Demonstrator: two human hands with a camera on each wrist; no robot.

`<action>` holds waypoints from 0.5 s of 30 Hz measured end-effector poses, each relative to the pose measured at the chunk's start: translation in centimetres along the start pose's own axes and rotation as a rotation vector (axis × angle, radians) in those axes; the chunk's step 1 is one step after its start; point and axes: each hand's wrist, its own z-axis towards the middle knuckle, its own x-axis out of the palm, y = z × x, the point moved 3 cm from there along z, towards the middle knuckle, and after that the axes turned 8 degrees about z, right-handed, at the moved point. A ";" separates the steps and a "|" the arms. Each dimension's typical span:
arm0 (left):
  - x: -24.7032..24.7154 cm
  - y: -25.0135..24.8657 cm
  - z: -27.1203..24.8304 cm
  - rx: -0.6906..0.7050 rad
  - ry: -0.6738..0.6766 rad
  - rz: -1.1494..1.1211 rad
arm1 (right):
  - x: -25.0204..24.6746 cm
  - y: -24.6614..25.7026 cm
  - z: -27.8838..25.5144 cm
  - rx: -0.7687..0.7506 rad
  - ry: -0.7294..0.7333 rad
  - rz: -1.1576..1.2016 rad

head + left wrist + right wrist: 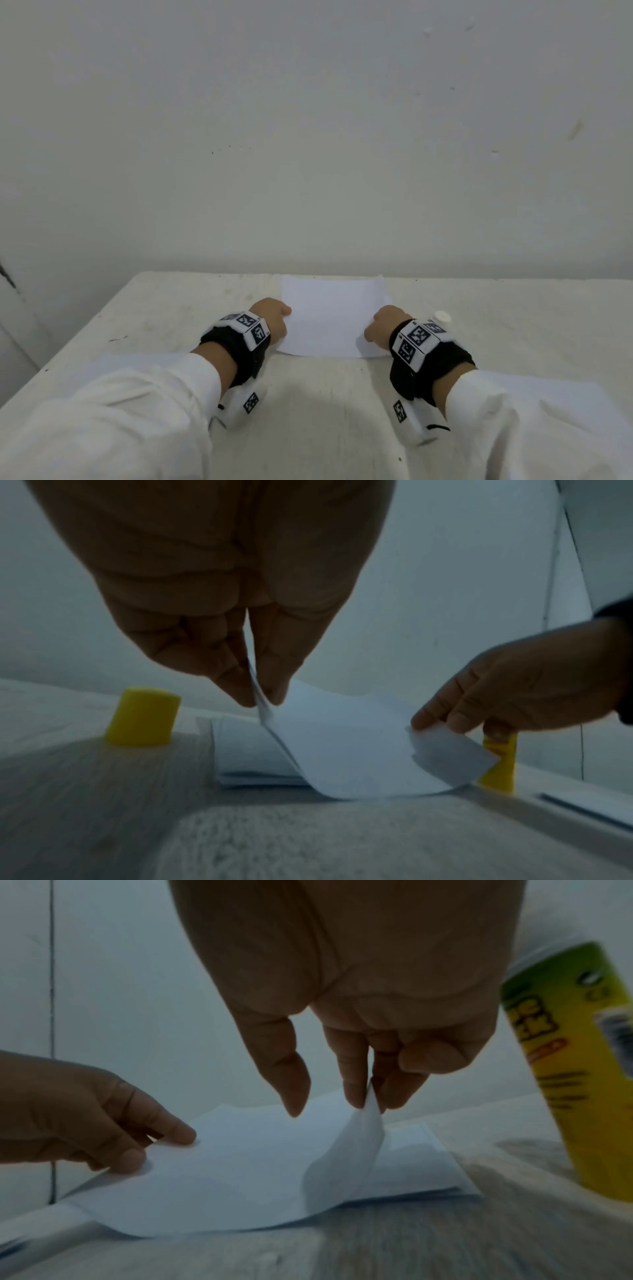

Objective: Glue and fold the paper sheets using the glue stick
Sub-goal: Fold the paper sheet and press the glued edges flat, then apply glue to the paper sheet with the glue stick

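Both hands pinch near corners of top sheet point(330, 315), lifting them: left hand point(272, 320), right hand point(380, 325). Glue stick point(578, 1069) stands uncapped, apart; fold apparently under way, flattening remains.

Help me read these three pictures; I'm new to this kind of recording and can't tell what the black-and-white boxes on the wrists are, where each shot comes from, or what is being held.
No machine here: a person works with bare hands. The patterned boxes are cameras strapped to the wrists. The wide picture comes from a camera on the head; the two dark ones look along each hand from the wrist. On the white table lies a stack of paper sheets. The left hand and the right hand each pinch a side of the top sheet, lifting its near edge. Beside the right hand stands the yellow glue stick, uncapped; a yellow cap stands apart on the table in the left wrist view.
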 end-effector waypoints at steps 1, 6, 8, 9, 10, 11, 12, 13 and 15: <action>0.1 -0.3 0.8 0.005 0.034 0.061 | 0.1 0.2 0.7 0.022 -0.006 -0.047; 1.0 -0.5 2.6 0.052 0.068 0.295 | 0.8 0.9 1.9 0.094 0.130 -0.192; 1.4 -0.6 2.8 0.067 0.073 0.356 | 1.2 0.7 2.2 0.096 0.164 -0.262; 1.6 -0.7 2.8 0.071 0.095 0.381 | 1.3 0.4 2.6 0.093 0.152 -0.296; 1.7 -0.7 2.8 0.064 0.123 0.401 | 1.4 0.1 3.0 0.089 0.141 -0.310; 1.8 -0.7 2.7 0.037 0.136 0.407 | 1.4 0.0 2.8 0.075 0.131 -0.337; 2.0 -0.6 2.8 0.027 0.125 0.377 | 1.2 0.3 2.2 0.079 0.128 -0.324; 2.0 -0.7 2.8 0.034 0.089 0.386 | 1.0 0.4 1.4 0.063 0.115 -0.318; 1.5 -1.3 1.7 0.045 0.058 0.423 | 0.9 0.2 0.4 0.040 0.107 -0.303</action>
